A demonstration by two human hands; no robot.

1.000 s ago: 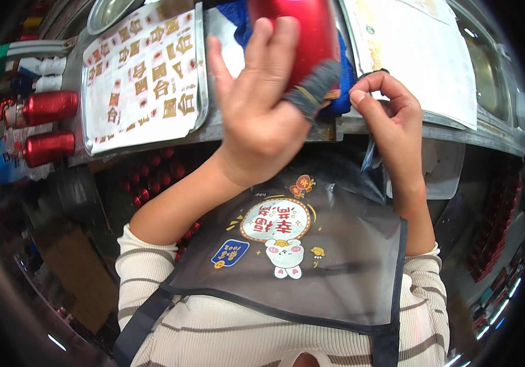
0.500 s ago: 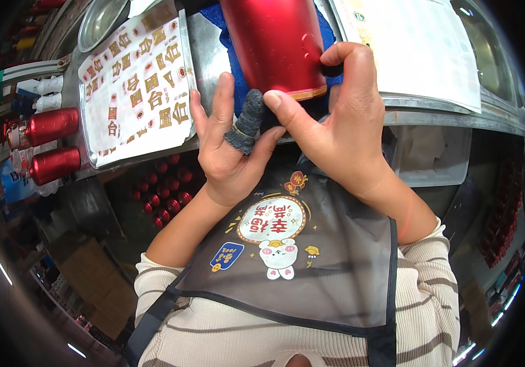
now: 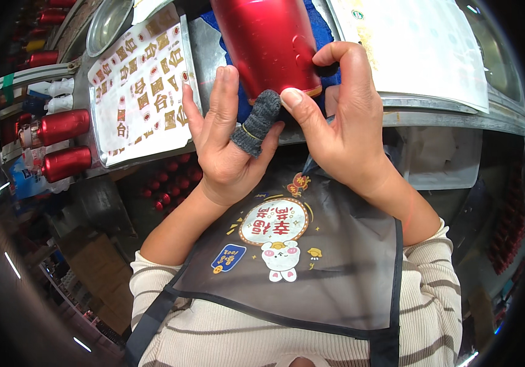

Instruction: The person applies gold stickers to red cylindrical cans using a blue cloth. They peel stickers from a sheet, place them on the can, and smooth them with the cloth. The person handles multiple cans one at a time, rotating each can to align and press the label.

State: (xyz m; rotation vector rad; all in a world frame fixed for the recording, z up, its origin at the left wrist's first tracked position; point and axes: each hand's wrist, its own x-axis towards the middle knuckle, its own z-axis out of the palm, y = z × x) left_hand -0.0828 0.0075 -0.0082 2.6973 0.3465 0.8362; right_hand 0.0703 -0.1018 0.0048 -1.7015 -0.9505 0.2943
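A large red metallic bottle or canister (image 3: 268, 43) lies on a blue cloth (image 3: 243, 109), its top cut off by the upper edge. An orange-gold band runs round its near rim. My left hand (image 3: 229, 150) has its fingers stretched apart. A grey knitted finger sleeve (image 3: 258, 125), bound with a thin elastic, covers its index finger, whose tip lies at the near rim. My right hand (image 3: 348, 116) grips the bottle's near right end, with the thumb at the rim beside the sleeve and the bent index finger against the side. Its other fingers are mostly hidden.
A tray (image 3: 98, 137) covered with gold-printed sheets lies at left, with a metal bowl (image 3: 106, 27) beyond it. Two red bottles (image 3: 66, 162) are further left. White sheets (image 3: 421, 55) cover the right side. Below the table edge is a translucent bin (image 3: 439, 162).
The bottle has shifted slightly left against the tray. My sleeved finger and right thumb now cover more of the near rim's band. The view has also shifted a little.
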